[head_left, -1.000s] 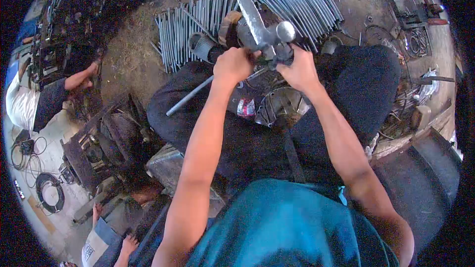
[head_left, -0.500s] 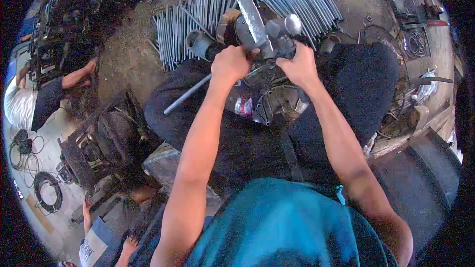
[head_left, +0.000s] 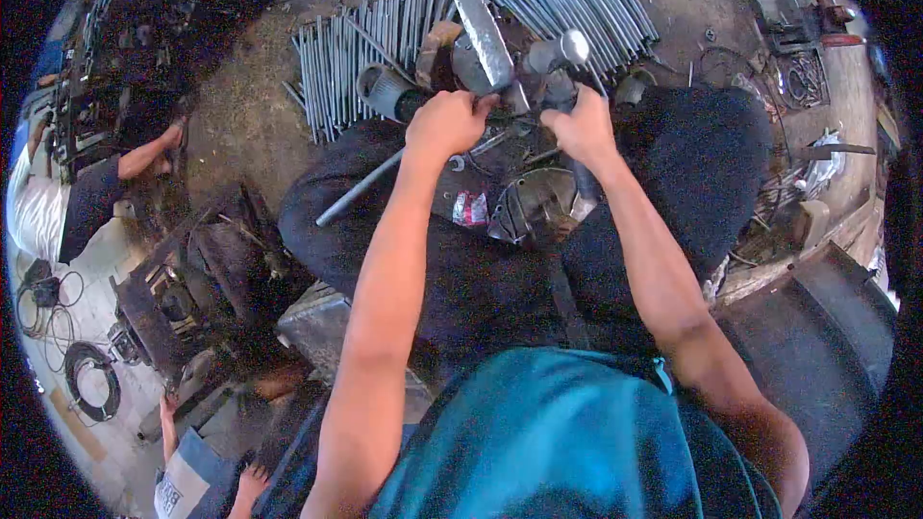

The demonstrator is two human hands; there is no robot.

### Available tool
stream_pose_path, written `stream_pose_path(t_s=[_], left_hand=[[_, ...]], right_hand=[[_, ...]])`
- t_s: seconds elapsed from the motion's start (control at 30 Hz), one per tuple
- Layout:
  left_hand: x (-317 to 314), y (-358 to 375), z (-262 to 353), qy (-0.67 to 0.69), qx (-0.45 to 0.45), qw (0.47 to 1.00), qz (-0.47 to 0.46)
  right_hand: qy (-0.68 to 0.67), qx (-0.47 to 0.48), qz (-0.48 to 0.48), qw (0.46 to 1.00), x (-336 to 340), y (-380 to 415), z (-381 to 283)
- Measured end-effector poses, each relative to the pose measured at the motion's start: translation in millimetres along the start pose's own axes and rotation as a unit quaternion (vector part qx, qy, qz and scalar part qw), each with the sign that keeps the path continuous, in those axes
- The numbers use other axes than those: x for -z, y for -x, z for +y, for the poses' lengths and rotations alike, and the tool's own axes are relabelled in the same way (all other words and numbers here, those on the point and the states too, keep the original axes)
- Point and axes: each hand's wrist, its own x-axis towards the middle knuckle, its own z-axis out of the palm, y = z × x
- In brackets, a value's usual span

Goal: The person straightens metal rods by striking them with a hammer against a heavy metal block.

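My left hand (head_left: pixel 444 123) is closed around a grey metal rod (head_left: pixel 358 188), whose lower end sticks out past my wrist over my left thigh. Just beyond my fingers lies the near end of a long, shiny flat metal bar (head_left: pixel 478 19). A hammer (head_left: pixel 561 53) is in my right hand (head_left: pixel 582 125), its rounded metal head above my fist and its handle reaching below it. The hammer head is to the right of the bar, apart from it. My fingers hide the rod's far end.
Bundles of metal rods lie on the ground at the left (head_left: pixel 336 67) and right (head_left: pixel 577 5). A grey cylindrical part (head_left: pixel 383 88) sits beyond my left knee. Dark machinery (head_left: pixel 173 298) and other people are on the left. A wooden beam (head_left: pixel 851 115) lies at the right.
The hammer head has shifted slightly away from the bar's near end, and my right hand has turned a little with it. The flat bar's near end sits a bit differently. My left hand keeps hold of the rod.
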Motion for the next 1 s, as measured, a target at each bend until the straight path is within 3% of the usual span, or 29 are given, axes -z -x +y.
stream_pose_path(t_s=[0.13, 0.23, 0.3, 0.37, 0.4, 0.47, 0.5, 0.53, 0.63, 0.73, 0.83, 0.9, 1.0], left_hand=[[-8.2, -18.3, -13.1, -0.006, -0.025, 0.998, -0.06], [-15.6, -27.5, -24.5, -0.007, -0.056, 0.995, -0.084], [-11.9, -22.8, -21.7, -0.002, -0.037, 0.997, -0.072], [-6.1, -15.7, -15.5, -0.05, -0.02, 0.996, -0.07], [-15.1, -17.1, -22.8, -0.041, -0.045, 0.998, -0.027], [-7.3, -13.9, -16.1, -0.056, -0.042, 0.998, -0.008], [-7.1, -9.6, -11.8, -0.062, -0.025, 0.998, 0.003], [1.3, -6.8, -4.1, -0.063, 0.009, 0.997, -0.035], [-1.0, -5.2, -10.4, -0.038, 0.021, 0.999, -0.023], [-1.1, -11.0, -5.2, -0.036, 0.049, 0.998, -0.033], [2.3, -8.9, -6.6, -0.041, 0.053, 0.997, -0.037], [7.7, -2.9, -1.0, -0.063, 0.017, 0.997, -0.042], [12.4, -7.6, 2.8, -0.062, 0.037, 0.996, -0.053]], right_hand=[[-0.134, 0.113, 0.069, 0.982, 21.4, 13.4, -51.9], [-0.117, 0.161, 0.079, 0.977, 12.7, 25.2, -57.9], [0.066, 0.086, 0.021, 0.994, -4.2, 15.1, -12.7], [0.258, -0.021, -0.014, 0.966, -10.8, 8.7, 2.9], [0.254, -0.024, -0.006, 0.967, -14.4, 9.0, 13.1], [0.126, -0.112, -0.056, 0.984, -15.7, 1.9, 27.8], [0.131, -0.116, -0.056, 0.983, -7.9, 3.3, 20.6], [0.053, -0.087, -0.067, 0.993, 3.9, 5.4, -0.4], [-0.13, 0.014, -0.052, 0.99, 24.1, 12.1, -47.5], [-0.192, 0.076, -0.044, 0.977, 21.2, 13.8, -56.1], [-0.186, 0.144, 0.028, 0.971, 4.9, 8.4, -22.9], [0.079, 0.034, -0.027, 0.996, 4.9, 5.2, -2.2], [0.101, 0.026, -0.048, 0.993, 26.1, -0.6, -13.2]])
